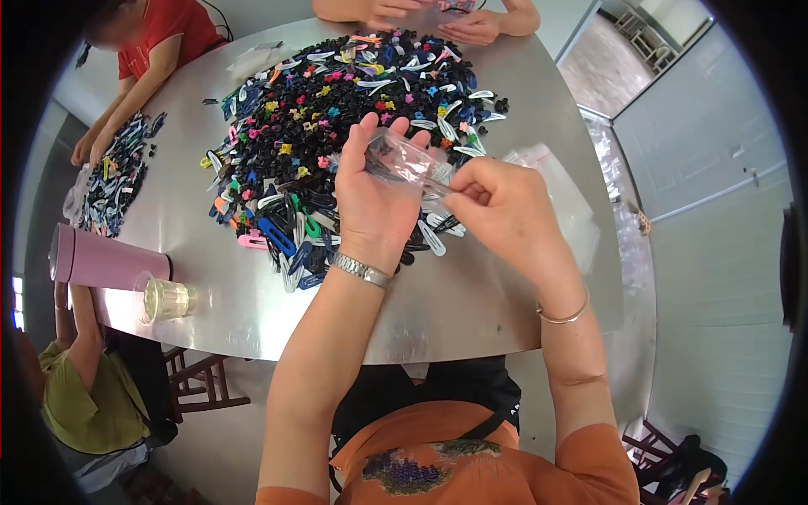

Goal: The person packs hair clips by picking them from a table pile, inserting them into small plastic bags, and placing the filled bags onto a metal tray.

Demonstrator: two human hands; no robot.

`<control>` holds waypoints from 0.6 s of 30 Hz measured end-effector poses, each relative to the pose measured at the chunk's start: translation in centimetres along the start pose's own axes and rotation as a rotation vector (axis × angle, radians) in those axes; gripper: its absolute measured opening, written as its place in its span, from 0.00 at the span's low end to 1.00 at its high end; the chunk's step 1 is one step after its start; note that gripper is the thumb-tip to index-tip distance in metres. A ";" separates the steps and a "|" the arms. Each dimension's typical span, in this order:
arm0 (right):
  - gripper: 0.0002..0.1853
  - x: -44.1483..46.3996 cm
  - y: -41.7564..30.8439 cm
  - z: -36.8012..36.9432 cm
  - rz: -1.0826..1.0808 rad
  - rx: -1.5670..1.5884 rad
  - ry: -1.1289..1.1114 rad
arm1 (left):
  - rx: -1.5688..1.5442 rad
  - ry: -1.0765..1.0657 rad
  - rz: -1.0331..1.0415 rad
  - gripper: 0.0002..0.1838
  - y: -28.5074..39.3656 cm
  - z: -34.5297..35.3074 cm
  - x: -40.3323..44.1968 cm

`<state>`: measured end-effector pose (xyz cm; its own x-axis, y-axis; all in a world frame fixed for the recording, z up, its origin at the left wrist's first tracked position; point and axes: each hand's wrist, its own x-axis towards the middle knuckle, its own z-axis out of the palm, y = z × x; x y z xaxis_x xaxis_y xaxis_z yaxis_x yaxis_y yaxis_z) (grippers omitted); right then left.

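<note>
metal table (471, 311) surface is largely covered by a heap (337, 118) of hair clips, by which other places are given. beyond its far side, a co-worker's hands (471, 27) are seen. on its right, loose clear bags (576, 210) are laid flat, probably so that they can be reached easily. above its near right part, a small clear bag (402, 158) is held, with something dark seen through it.

by the left hand (376, 202), palm up and fingers loosely spread, the bag is supported from below, seemingly to be kept steady. by the right hand (505, 206), thumb and fingertips are pressed together at the bag's near end; whether a clip is also pinched cannot be told.
</note>
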<state>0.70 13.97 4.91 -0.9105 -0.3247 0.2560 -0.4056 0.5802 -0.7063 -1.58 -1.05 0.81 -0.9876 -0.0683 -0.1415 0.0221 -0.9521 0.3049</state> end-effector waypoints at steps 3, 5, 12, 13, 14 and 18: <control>0.08 0.1 -0.2 1.8 -0.014 -0.048 0.116 | -0.007 -0.029 -0.024 0.17 -0.5 -0.2 -0.1; 0.09 0.2 0.0 2.8 -0.046 0.155 0.225 | -0.046 -0.006 -0.059 0.17 -0.7 0.1 -0.2; 0.10 1.5 4.1 -1.0 0.134 0.297 0.248 | -0.435 0.027 -0.047 0.23 3.6 -0.7 1.5; 0.11 1.5 5.2 -0.4 0.059 0.061 0.147 | -0.480 -0.039 -0.104 0.22 3.4 -0.9 1.4; 0.12 1.5 6.0 0.2 -0.019 -0.170 0.043 | -0.481 -0.037 -0.104 0.22 2.9 -0.9 1.3; 0.10 1.3 5.5 1.1 -0.117 -0.392 -0.028 | -0.363 0.059 -0.117 0.20 2.2 0.1 0.5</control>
<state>-2.60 15.98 0.61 -0.8560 -0.4227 0.2976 -0.5113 0.7771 -0.3669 -2.05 -3.11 1.50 -0.9763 0.0407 -0.2123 -0.0266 -0.9973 -0.0688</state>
